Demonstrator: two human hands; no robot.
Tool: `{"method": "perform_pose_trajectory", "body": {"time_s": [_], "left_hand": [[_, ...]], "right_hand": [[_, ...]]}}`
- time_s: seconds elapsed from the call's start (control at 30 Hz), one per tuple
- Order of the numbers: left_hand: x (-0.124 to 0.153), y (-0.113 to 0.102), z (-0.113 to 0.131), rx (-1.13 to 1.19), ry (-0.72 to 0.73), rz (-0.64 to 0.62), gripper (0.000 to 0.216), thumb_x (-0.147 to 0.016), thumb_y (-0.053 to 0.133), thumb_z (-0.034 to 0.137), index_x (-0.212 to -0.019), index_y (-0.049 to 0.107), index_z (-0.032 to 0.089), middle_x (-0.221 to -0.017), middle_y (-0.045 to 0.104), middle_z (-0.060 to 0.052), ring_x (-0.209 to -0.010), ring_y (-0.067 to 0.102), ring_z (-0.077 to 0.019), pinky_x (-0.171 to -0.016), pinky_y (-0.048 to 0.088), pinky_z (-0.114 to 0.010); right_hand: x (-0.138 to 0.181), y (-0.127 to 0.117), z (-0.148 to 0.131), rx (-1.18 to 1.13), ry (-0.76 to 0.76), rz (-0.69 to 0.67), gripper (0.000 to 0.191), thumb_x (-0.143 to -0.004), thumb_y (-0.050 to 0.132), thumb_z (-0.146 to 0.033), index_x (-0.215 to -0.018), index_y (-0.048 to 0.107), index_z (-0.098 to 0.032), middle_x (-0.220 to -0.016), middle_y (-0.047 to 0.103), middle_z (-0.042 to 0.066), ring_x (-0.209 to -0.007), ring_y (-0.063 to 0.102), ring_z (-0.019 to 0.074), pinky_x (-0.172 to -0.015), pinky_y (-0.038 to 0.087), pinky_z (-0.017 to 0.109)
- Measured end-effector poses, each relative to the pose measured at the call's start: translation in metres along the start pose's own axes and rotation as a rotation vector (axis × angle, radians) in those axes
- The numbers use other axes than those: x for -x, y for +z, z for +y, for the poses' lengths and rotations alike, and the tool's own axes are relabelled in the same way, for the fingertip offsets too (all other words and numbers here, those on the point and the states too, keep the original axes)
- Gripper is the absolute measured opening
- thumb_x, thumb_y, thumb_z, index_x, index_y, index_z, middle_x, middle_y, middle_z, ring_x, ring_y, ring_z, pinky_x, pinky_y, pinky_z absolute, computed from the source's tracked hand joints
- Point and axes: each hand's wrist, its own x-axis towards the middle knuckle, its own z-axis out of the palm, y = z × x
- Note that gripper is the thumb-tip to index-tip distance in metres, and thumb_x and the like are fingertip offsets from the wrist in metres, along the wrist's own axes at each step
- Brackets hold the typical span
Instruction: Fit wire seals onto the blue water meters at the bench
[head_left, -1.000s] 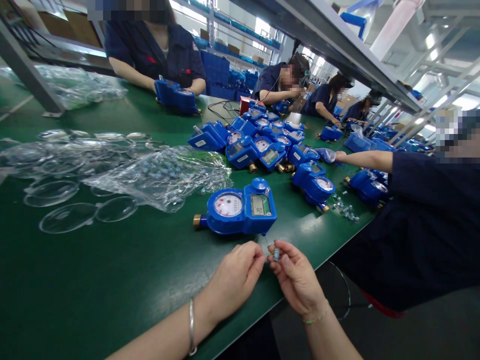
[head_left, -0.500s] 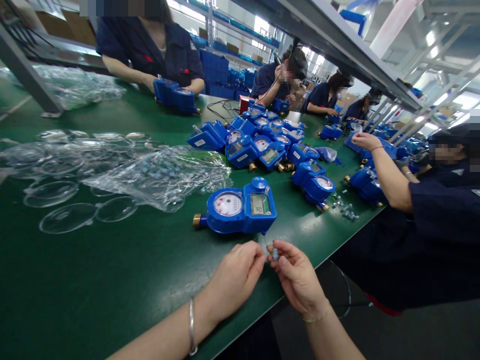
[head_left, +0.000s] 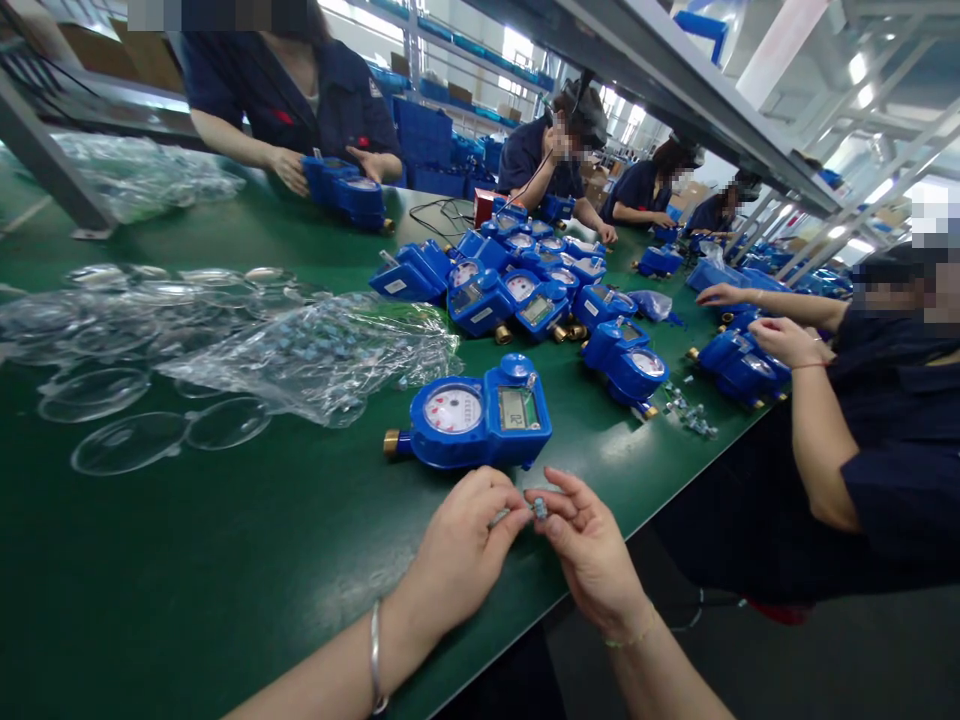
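Head view, down onto green table (head_left: 187,560). Just in front of blue water meter (head_left: 476,415), at the table's near edge: left hand (head_left: 465,545) and right hand (head_left: 592,555), fingertips meeting. Right thumb and forefinger clamped on small grey part (head_left: 538,508), held clear of the table. Left fingertips pinched together right against it; on the part or on a thin strand beside it, cannot tell. Left of the meter: crumpled clear bag (head_left: 322,350), then clear round discs (head_left: 127,440). Behind the meter: cluster of blue meters (head_left: 525,290). Right of the meter: scattered small parts (head_left: 690,415), co-worker's hand (head_left: 784,340).
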Motion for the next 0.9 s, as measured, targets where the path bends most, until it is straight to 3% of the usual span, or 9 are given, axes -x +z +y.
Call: {"method": "perform_pose_trajectory", "body": {"time_s": [0.13, 0.2, 0.27, 0.33, 0.43, 0.6, 0.73, 0.83, 0.9], "left_hand": [[0.001, 0.002, -0.001, 0.115, -0.128, 0.012, 0.016, -0.084, 0.048, 0.026, -0.073, 0.057, 0.019, -0.078, 0.055, 0.0, -0.074, 0.053, -0.0132, -0.069, 0.042, -0.025], [0.001, 0.004, -0.004, 0.212, -0.232, 0.01, 0.01, -0.082, 0.052, 0.029, -0.082, 0.056, 0.02, -0.074, 0.056, 0.002, -0.069, 0.054, -0.013, -0.064, 0.043, -0.025], [-0.001, 0.004, -0.007, 0.345, -0.306, -0.03, 0.021, -0.079, 0.056, 0.031, -0.096, 0.052, 0.02, -0.07, 0.056, 0.004, -0.063, 0.054, -0.0126, -0.059, 0.043, -0.024], [-0.003, 0.004, -0.009, 0.44, -0.338, -0.096, 0.032, -0.077, 0.058, 0.031, -0.106, 0.05, 0.019, -0.067, 0.055, 0.005, -0.06, 0.053, -0.0124, -0.058, 0.043, -0.023], [-0.007, -0.001, -0.007, 0.406, -0.31, -0.164, 0.025, -0.077, 0.058, 0.028, -0.099, 0.06, 0.019, -0.073, 0.058, 0.002, -0.067, 0.055, -0.013, -0.063, 0.043, -0.024], [-0.008, -0.006, -0.002, 0.246, -0.189, -0.143, 0.019, -0.081, 0.052, 0.032, -0.086, 0.068, 0.022, -0.073, 0.057, 0.001, -0.069, 0.054, -0.0129, -0.065, 0.04, -0.023], [-0.006, -0.001, -0.003, 0.287, -0.191, -0.107, 0.021, -0.083, 0.05, 0.033, -0.086, 0.067, 0.021, -0.073, 0.053, 0.001, -0.071, 0.053, -0.0128, -0.066, 0.04, -0.023], [-0.005, 0.002, -0.003, 0.306, -0.182, -0.072, 0.02, -0.083, 0.051, 0.032, -0.085, 0.066, 0.019, -0.079, 0.05, 0.0, -0.077, 0.052, -0.0135, -0.071, 0.041, -0.024], [-0.004, 0.004, -0.002, 0.297, -0.177, -0.053, 0.02, -0.083, 0.051, 0.032, -0.081, 0.066, 0.018, -0.084, 0.047, -0.001, -0.08, 0.05, -0.0133, -0.074, 0.041, -0.023]], "right_hand": [[0.002, 0.003, 0.0, 0.116, -0.056, 0.006, 0.052, -0.071, 0.07, -0.019, -0.117, 0.047, -0.022, -0.103, 0.064, 0.007, -0.093, 0.06, 0.0174, -0.085, 0.046, 0.031], [0.003, 0.004, -0.001, 0.166, -0.065, 0.011, 0.058, -0.071, 0.071, -0.019, -0.121, 0.042, -0.024, -0.102, 0.064, 0.006, -0.092, 0.06, 0.0179, -0.083, 0.047, 0.032], [0.004, 0.004, -0.004, 0.219, -0.07, 0.009, 0.065, -0.071, 0.07, -0.019, -0.126, 0.035, -0.027, -0.102, 0.063, 0.005, -0.093, 0.06, 0.0182, -0.082, 0.047, 0.033], [0.004, 0.004, -0.006, 0.279, -0.1, 0.005, 0.069, -0.071, 0.07, -0.017, -0.128, 0.031, -0.029, -0.103, 0.06, 0.005, -0.092, 0.059, 0.0178, -0.082, 0.048, 0.033], [0.002, 0.002, -0.008, 0.33, -0.182, 0.02, 0.068, -0.068, 0.072, -0.016, -0.122, 0.033, -0.032, -0.11, 0.052, 0.003, -0.085, 0.06, 0.0156, -0.079, 0.049, 0.033], [0.0, -0.002, -0.002, 0.409, -0.269, 0.021, 0.058, -0.066, 0.074, -0.02, -0.111, 0.039, -0.03, -0.108, 0.048, 0.002, -0.084, 0.059, 0.0169, -0.072, 0.05, 0.032], [0.004, -0.004, 0.004, 0.866, -0.477, -0.011, 0.016, -0.084, 0.052, -0.017, -0.1, 0.053, -0.022, -0.093, 0.055, 0.005, -0.086, 0.054, 0.018, -0.077, 0.045, 0.034], [0.006, -0.002, 0.007, 1.062, -0.677, 0.038, 0.021, -0.086, 0.043, -0.011, -0.101, 0.054, -0.018, -0.092, 0.057, 0.008, -0.086, 0.051, 0.0187, -0.078, 0.041, 0.036], [0.005, 0.001, 0.009, 1.034, -0.637, 0.053, 0.015, -0.085, 0.045, -0.014, -0.094, 0.057, -0.017, -0.086, 0.056, 0.007, -0.081, 0.05, 0.0187, -0.074, 0.04, 0.035]]}}
